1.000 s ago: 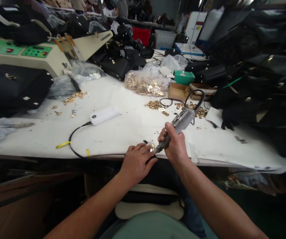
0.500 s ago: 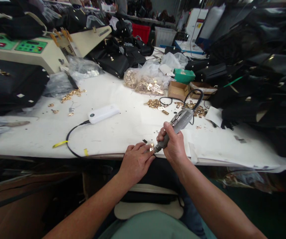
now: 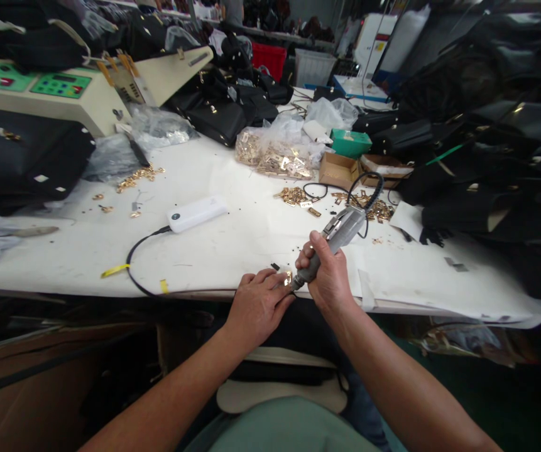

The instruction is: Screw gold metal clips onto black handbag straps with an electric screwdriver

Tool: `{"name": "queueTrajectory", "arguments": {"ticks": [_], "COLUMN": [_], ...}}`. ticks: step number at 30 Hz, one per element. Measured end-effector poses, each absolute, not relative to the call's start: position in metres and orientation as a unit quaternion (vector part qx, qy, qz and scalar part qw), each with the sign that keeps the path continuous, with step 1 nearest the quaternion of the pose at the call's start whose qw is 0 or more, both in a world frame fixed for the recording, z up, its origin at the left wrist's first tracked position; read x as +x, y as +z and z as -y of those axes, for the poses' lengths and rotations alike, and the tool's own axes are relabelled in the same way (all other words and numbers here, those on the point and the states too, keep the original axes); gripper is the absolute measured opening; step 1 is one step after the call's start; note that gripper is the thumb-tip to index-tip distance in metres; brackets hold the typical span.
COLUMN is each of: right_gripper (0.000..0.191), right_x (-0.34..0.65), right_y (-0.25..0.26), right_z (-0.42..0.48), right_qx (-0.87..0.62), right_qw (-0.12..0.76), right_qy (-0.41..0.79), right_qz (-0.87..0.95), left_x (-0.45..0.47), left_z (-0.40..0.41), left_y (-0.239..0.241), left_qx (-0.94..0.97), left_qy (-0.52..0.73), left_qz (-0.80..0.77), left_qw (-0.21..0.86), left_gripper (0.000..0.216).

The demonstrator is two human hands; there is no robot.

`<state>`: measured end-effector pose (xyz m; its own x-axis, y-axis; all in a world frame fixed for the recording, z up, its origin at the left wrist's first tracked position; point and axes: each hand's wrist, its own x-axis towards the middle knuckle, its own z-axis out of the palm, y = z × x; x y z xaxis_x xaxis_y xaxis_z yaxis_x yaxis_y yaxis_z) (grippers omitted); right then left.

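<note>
My right hand (image 3: 327, 274) is wrapped round a grey corded rotary tool (image 3: 340, 230), whose tip points down-left at a small gold metal fitting (image 3: 288, 277) at the near edge of the white table (image 3: 232, 245). My left hand (image 3: 257, 306) lies at that edge with its fingertips pinching and pressing the fitting down. The tool's black cord (image 3: 367, 182) loops up behind it.
Loose gold fittings (image 3: 293, 196) and a clear bag of them (image 3: 274, 157) lie mid-table beside cardboard boxes (image 3: 338, 169). A white power bank (image 3: 197, 213) with a black cable sits left. A beige machine (image 3: 81, 94) and black bags (image 3: 487, 157) crowd the left and right sides.
Both hands stay at the fitting with the tool tip on it. Only the view has shifted slightly.
</note>
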<state>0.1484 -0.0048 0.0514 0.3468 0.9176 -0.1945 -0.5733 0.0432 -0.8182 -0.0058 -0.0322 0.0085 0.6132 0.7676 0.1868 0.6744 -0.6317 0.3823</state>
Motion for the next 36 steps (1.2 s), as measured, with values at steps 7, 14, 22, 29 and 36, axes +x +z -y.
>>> {"name": "queueTrajectory", "arguments": {"ticks": [7, 14, 22, 29, 36], "right_gripper": [0.038, 0.038, 0.036, 0.037, 0.036], "right_x": [0.149, 0.148, 0.147, 0.153, 0.157], "right_y": [0.052, 0.052, 0.052, 0.054, 0.056], "right_z": [0.003, 0.005, 0.008, 0.003, -0.018], "right_qx": [-0.439, -0.441, -0.447, -0.453, -0.478], "right_qw": [0.699, 0.698, 0.693, 0.697, 0.713], "right_qy": [0.527, 0.524, 0.523, 0.506, 0.440], "right_qz": [0.201, 0.211, 0.215, 0.230, 0.262], "left_x": [-0.005, -0.006, -0.007, -0.008, -0.008], "left_z": [0.032, 0.032, 0.032, 0.033, 0.033], "left_y": [0.008, 0.010, 0.005, 0.007, 0.007], "left_qx": [0.886, 0.885, 0.884, 0.886, 0.886], "left_qy": [0.167, 0.172, 0.176, 0.171, 0.173], "left_qz": [-0.409, -0.409, -0.410, -0.407, -0.406], "left_qw": [0.141, 0.140, 0.140, 0.143, 0.142], "left_gripper": [0.023, 0.021, 0.022, 0.026, 0.026]}}
